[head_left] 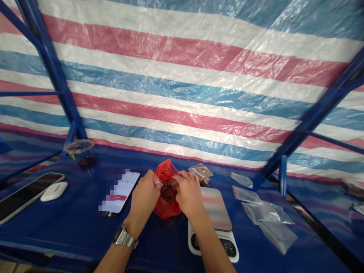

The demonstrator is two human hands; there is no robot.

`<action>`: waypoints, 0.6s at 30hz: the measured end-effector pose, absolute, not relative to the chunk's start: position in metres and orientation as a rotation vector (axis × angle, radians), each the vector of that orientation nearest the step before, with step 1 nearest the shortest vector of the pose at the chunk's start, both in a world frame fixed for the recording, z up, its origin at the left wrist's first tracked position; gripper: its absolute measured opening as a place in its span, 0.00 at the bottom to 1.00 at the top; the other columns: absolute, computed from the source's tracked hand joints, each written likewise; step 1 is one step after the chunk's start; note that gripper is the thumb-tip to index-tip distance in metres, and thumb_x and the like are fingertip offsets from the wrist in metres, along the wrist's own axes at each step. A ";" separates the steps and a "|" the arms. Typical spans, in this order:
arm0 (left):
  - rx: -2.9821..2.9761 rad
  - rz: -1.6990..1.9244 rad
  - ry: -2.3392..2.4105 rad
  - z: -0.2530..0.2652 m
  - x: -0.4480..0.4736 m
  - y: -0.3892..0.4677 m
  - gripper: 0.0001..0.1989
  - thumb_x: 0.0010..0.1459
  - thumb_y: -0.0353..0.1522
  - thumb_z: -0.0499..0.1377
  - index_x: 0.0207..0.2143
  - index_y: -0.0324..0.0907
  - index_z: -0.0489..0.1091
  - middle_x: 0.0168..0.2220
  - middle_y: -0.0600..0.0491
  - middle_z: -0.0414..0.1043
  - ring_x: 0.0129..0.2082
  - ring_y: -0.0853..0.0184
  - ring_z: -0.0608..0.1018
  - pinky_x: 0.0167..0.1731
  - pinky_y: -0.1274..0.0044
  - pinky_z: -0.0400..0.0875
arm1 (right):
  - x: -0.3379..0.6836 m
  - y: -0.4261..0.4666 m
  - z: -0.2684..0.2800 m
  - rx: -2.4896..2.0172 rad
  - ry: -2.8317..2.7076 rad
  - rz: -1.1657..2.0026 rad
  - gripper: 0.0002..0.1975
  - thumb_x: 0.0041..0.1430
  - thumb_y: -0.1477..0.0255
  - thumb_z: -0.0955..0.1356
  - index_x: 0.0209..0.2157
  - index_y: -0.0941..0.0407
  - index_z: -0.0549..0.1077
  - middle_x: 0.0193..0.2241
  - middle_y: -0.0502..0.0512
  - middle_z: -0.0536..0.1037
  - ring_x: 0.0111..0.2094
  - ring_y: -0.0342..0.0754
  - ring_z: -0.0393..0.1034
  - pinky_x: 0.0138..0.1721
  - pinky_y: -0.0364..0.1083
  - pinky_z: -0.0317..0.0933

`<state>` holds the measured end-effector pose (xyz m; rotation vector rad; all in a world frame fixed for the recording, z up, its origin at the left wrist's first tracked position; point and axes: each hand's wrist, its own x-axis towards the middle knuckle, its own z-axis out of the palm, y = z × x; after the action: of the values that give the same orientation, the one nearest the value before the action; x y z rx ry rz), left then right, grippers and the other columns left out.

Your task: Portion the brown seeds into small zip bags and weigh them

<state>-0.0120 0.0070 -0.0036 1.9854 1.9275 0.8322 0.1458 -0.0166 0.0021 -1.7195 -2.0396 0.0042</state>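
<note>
A red plastic bag (167, 211) stands on the blue table between my two hands. Over it is a small clear plastic bag with dark brown bits (168, 191) showing inside. My left hand (146, 195) is closed, pinching the left edge of this clear bag near its top. On the other side, my right hand (189, 193) grips the bag's right edge with bent fingers. Just right of my right hand lies a kitchen scale (217, 212), partly covered by my forearm. Behind it sits a filled clear bag (201, 172) of brown pieces.
Several clear zip bags (267, 212) lie on the right of the table. A lit phone (125, 191), a white earbud case (54, 191), a dark phone-like device (27, 197) and a lidded plastic cup (82, 153) are leftward. Striped sheeting (182, 94) and blue frame bars (309, 113) close off the back.
</note>
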 end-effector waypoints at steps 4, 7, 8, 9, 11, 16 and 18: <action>1.736 1.161 1.776 -0.004 -0.015 0.011 0.08 0.60 0.30 0.56 0.29 0.47 0.60 0.24 0.56 0.68 0.26 0.62 0.74 0.28 0.75 0.58 | 0.156 -0.019 0.002 -1.786 -1.988 -0.065 0.23 0.58 0.86 0.66 0.51 0.53 0.80 0.51 0.60 0.79 0.55 0.60 0.68 0.57 0.58 0.57; 1.462 1.356 1.602 -0.007 -0.019 0.015 0.08 0.53 0.31 0.59 0.25 0.46 0.62 0.22 0.58 0.66 0.24 0.65 0.69 0.28 0.76 0.58 | 0.159 -0.018 0.003 -1.822 -1.903 -0.074 0.22 0.60 0.84 0.66 0.51 0.53 0.80 0.52 0.59 0.79 0.55 0.59 0.68 0.56 0.57 0.56; 1.392 1.385 1.570 -0.008 -0.019 0.017 0.07 0.51 0.32 0.59 0.24 0.46 0.63 0.22 0.58 0.66 0.24 0.65 0.69 0.28 0.76 0.58 | 0.159 -0.018 0.004 -1.815 -1.880 -0.055 0.21 0.60 0.83 0.66 0.51 0.52 0.80 0.52 0.58 0.79 0.55 0.58 0.68 0.56 0.56 0.56; 1.338 1.400 1.544 -0.010 -0.020 0.018 0.06 0.50 0.33 0.59 0.24 0.46 0.63 0.22 0.58 0.66 0.25 0.66 0.68 0.27 0.76 0.58 | 0.158 -0.018 0.005 -1.800 -1.868 -0.028 0.21 0.61 0.83 0.66 0.51 0.51 0.80 0.52 0.57 0.79 0.54 0.58 0.69 0.56 0.55 0.56; 1.272 1.408 1.497 -0.014 -0.020 0.019 0.06 0.49 0.36 0.59 0.24 0.45 0.64 0.22 0.58 0.67 0.25 0.66 0.68 0.27 0.76 0.59 | 0.155 -0.018 0.006 -1.773 -1.869 0.027 0.21 0.60 0.83 0.67 0.50 0.50 0.80 0.50 0.55 0.80 0.54 0.56 0.69 0.56 0.54 0.55; 1.102 1.429 1.327 -0.017 -0.013 0.020 0.11 0.45 0.40 0.61 0.27 0.44 0.66 0.24 0.58 0.69 0.27 0.67 0.71 0.28 0.76 0.64 | 0.149 -0.018 0.006 -1.879 -1.896 0.012 0.20 0.57 0.82 0.68 0.49 0.53 0.80 0.49 0.58 0.80 0.55 0.59 0.68 0.57 0.55 0.54; 1.037 1.423 1.275 -0.017 -0.008 0.019 0.11 0.45 0.40 0.61 0.27 0.43 0.66 0.23 0.59 0.67 0.25 0.67 0.70 0.27 0.76 0.64 | 0.150 -0.017 0.007 -1.926 -1.932 -0.003 0.18 0.56 0.81 0.69 0.48 0.55 0.80 0.50 0.60 0.79 0.56 0.60 0.67 0.57 0.55 0.54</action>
<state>-0.0080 0.0194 -0.0173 1.0371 1.2752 1.4229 0.1502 -0.0173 0.0070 -1.9261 -1.9316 -0.0025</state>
